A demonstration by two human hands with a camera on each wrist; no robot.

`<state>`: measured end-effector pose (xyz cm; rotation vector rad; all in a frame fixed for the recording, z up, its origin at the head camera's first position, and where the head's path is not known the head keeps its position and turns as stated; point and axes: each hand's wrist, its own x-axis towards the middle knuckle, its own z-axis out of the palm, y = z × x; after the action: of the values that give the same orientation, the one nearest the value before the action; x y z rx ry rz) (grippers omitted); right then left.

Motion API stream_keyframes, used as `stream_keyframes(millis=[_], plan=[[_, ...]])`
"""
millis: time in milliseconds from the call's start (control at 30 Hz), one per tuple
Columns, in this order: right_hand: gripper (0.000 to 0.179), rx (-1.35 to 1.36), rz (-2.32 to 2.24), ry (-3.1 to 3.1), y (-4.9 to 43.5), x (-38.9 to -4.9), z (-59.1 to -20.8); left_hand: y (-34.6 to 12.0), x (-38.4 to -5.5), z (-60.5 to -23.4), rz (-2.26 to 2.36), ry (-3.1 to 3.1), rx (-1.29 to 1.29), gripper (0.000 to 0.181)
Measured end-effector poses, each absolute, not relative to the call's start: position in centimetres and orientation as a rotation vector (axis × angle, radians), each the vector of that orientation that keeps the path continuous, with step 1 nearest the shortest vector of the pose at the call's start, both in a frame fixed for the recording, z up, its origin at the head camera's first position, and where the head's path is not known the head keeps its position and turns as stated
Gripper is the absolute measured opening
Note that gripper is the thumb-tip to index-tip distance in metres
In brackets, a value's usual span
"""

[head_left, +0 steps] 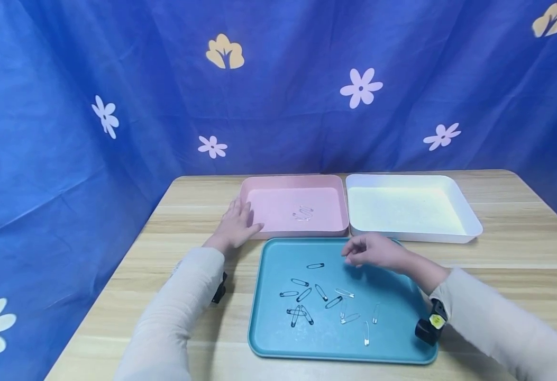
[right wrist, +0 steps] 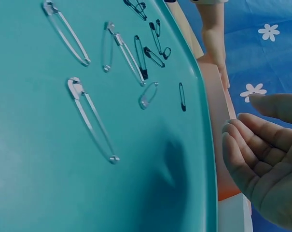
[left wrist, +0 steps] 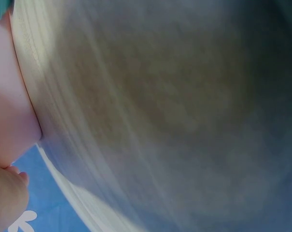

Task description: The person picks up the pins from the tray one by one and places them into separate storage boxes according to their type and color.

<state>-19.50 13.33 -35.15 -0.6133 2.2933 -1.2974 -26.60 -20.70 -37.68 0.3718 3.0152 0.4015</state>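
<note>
A blue curtain (head_left: 283, 111) with pale flowers hangs behind the wooden worktop (head_left: 178, 217), which shows a wide strip of grain along its left side and more wood at the right. A teal tray (head_left: 283, 259) lies across the front; a pink tray (head_left: 326, 196) and a white tray (head_left: 402, 203) sit side by side just beyond its far edge. Black safety pins (head_left: 321, 292) are scattered around the teal tray's middle and left, silver safety pins (head_left: 366, 341) towards its right, all inside the rim, and a few silver ones lie in the pink tray. The left hand (head_left: 234, 227), its grip released, lies at the pink tray's left wall, fingers extended. The right hand (head_left: 373, 251) hangs above the teal tray's far edge, its grip loosely curved around nothing, well apart from the silver pins.
</note>
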Motion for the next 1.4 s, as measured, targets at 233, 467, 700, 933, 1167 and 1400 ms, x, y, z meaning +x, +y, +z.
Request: stream_keyframes(millis=[233,467,700,933,1167,1400], plan=[[0.024,-0.653,-1.227,2.311,13.7,-18.5,-35.9,-20.5,-26.8,-37.8,0.386,3.014,0.391,0.079],[0.022,-0.654,-1.187,2.306,13.9,-17.7,-37.0,-20.6,-26.8,-37.6,0.395,3.001,0.363,0.080],[0.022,-0.677,-1.165,2.310,13.9,-17.3,-37.6,-20.5,-26.8,-37.6,0.385,2.993,0.360,0.081],[0.020,-0.717,-1.116,2.336,13.6,-16.9,-37.6,-20.6,-26.9,-37.7,0.383,3.005,0.368,0.081],[0.018,-0.768,-1.065,2.376,13.0,-16.7,-37.8,-20.7,-27.0,-37.9,0.362,3.010,0.369,0.080],[0.013,-0.820,-0.993,2.462,12.5,-16.6,-38.2,-20.6,-26.9,-37.9,0.372,3.015,0.374,0.079]])
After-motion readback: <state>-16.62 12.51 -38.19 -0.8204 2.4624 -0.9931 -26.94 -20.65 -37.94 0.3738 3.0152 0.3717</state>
